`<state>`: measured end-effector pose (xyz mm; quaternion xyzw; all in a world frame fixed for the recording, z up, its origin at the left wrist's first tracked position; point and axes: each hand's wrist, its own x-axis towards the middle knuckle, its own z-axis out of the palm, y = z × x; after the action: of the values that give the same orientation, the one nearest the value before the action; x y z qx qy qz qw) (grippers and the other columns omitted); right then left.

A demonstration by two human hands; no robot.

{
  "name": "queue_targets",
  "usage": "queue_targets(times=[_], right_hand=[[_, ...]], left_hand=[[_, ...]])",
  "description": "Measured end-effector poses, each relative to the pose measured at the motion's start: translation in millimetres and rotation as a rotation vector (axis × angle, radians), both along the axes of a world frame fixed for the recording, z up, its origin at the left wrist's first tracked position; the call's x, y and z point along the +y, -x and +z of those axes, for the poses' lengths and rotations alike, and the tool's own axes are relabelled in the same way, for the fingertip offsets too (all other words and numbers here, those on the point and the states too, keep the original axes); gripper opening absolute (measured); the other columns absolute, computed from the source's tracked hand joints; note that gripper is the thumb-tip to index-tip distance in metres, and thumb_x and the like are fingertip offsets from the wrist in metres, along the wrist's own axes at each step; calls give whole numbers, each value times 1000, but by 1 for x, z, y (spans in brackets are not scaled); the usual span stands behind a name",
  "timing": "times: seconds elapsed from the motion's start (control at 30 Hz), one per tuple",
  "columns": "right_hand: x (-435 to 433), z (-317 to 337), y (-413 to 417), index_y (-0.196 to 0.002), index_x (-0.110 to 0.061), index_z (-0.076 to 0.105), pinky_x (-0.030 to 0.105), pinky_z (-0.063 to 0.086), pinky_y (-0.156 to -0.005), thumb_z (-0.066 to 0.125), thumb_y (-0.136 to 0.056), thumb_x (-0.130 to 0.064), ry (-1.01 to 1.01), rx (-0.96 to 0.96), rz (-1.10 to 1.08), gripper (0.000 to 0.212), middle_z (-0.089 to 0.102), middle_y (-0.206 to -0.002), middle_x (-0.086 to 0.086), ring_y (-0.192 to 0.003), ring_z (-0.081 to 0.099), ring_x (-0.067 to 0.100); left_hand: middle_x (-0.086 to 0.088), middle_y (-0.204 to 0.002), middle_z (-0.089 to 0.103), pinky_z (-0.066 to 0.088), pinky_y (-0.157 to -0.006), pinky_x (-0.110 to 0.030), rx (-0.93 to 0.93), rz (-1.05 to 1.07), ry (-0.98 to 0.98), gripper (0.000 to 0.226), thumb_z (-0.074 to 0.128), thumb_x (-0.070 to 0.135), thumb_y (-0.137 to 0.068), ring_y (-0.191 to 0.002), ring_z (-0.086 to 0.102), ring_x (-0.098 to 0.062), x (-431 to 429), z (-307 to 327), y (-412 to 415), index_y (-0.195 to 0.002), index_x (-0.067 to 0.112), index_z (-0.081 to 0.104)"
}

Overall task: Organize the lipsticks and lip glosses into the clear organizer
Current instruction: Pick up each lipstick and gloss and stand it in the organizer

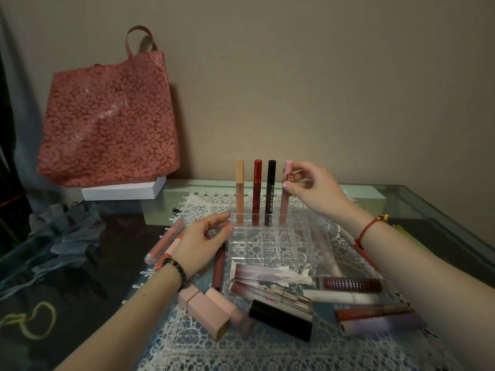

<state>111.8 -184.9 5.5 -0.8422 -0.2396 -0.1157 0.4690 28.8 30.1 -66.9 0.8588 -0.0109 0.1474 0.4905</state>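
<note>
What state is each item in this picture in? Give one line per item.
Clear acrylic organizer: upright on lace cloth, back row partly filled.
Beige-capped gloss tube: standing in organizer, capped.
Red gloss tube: standing in organizer, capped.
Black tube: standing in organizer, capped.
Pink tube: standing in organizer, pinched by right hand.
Left hand: fingers relaxed, against organizer's left wall.
Black lipstick case: lying loose on cloth, capped.
Red floral bag: standing upright.

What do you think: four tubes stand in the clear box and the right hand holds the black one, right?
The head view shows the right hand holds the pink tube, not the black tube. Four tubes stand in the clear box.
</note>
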Motion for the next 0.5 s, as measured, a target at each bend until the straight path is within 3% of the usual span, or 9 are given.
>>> queue_targets(times=[0.03,0.1,0.2,0.33,0.43,0.5], right_hand=[[0,0,0,-104,-28,51,16,44,-66,63,-83,-20,2,1,1,25,56,-87,-13,-79,59,9],[0,0,0,-103,-29,52,16,43,-64,63,-83,-20,4,1,0,24,57,-87,-13,-77,58,7],[1,0,0,-106,-27,53,15,42,-63,63,-83,-21,10,-4,-3,25,57,-88,-12,-77,58,7],[0,0,1,-106,-26,53,17,45,-65,63,-84,-20,-1,2,0,25,57,-87,-11,-74,58,8],[0,1,1,-107,-25,53,16,44,-63,63,-84,-20,6,1,1,26,57,-87,-11,-73,57,7],[0,1,2,-108,-27,52,15,43,-62,63,-84,-22,16,4,4,27,57,-88,-11,-75,58,7]], left_hand=[[12,-105,63,42,-57,-4,0,0,4,35,57,29,-86,-75,59,9,-1,0,1,-121,24,53],[10,-106,65,38,-49,-4,3,7,5,35,56,29,-86,-77,59,1,-1,1,2,-121,24,53],[10,-106,66,44,-57,-16,14,20,-4,36,56,30,-87,-90,60,-18,-2,2,4,-122,24,53],[12,-101,65,49,-77,-32,19,18,-24,36,55,30,-87,-85,62,-7,-4,4,5,-122,25,52],[14,-95,64,51,-72,-36,19,22,-26,35,55,31,-87,-90,58,-19,-4,4,5,-121,26,53],[14,-98,65,51,-71,-38,20,20,-19,35,55,30,-87,-90,57,-15,-4,4,6,-122,26,53]])
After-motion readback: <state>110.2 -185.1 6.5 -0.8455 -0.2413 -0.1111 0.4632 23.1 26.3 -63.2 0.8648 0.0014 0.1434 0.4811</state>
